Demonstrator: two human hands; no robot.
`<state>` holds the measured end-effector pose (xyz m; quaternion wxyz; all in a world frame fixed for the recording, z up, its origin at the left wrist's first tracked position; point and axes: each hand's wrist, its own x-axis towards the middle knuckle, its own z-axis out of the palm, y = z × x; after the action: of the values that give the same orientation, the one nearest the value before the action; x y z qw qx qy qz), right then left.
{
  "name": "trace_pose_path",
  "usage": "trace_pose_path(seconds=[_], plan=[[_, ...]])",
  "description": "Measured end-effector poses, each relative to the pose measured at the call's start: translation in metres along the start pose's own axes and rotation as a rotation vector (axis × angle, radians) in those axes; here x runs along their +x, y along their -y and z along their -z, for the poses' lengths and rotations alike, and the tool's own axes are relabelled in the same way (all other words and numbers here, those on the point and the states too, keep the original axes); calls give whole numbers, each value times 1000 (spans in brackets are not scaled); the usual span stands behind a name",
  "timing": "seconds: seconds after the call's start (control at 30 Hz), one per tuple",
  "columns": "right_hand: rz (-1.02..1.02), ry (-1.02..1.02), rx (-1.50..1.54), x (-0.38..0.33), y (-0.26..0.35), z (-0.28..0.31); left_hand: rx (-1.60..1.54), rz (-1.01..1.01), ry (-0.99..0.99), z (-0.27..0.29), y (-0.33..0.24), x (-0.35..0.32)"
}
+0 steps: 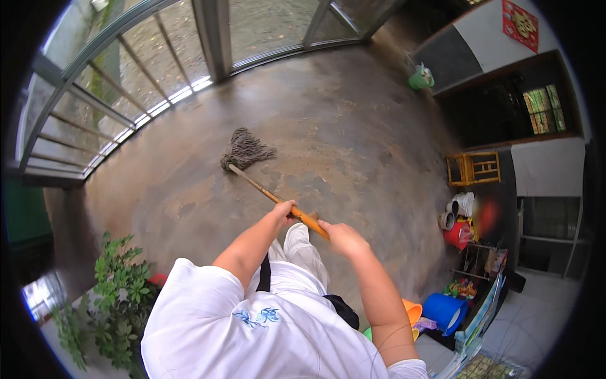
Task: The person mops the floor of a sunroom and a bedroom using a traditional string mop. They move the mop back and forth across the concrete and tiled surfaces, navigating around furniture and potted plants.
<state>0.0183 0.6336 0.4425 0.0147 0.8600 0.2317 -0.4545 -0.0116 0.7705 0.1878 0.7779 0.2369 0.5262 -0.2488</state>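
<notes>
White shirt [252,335] fills the foreground, a plant [120,297] left of it. The mop [247,150] spreads on the floor [360,139]; the left hand [285,209] clamps its fingers round the handle [257,186], seemingly to steer, the right hand's [344,240] clamped higher, probably for leverage.

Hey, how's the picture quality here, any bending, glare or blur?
In the head view, the metal railing curves, the corners are black; white glare lines the railing's foot; also in the head view, a red patch at right is blurred, the mop head fairly clear.
</notes>
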Motion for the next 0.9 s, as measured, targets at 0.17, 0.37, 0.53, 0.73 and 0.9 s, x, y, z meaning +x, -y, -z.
trace_pose_path(seconds=[0.17, 0.37, 0.53, 0.73, 0.9], plan=[[208, 17, -100, 24, 73, -18, -144, -71, -108, 101, -11, -4], [280, 109, -359, 26, 116, -78, -148, -232, -566, 171, 32, -8], [278, 53, -255, -2, 77, -120, 810, -521, -830, 196, 97, -28], [174, 42, -55, -67, 2, -164, 1265, -706, -705, 120, 155, -67], [75, -37, 116, -133, -82, -221, 1454, -821, -666, 73, 237, -19]])
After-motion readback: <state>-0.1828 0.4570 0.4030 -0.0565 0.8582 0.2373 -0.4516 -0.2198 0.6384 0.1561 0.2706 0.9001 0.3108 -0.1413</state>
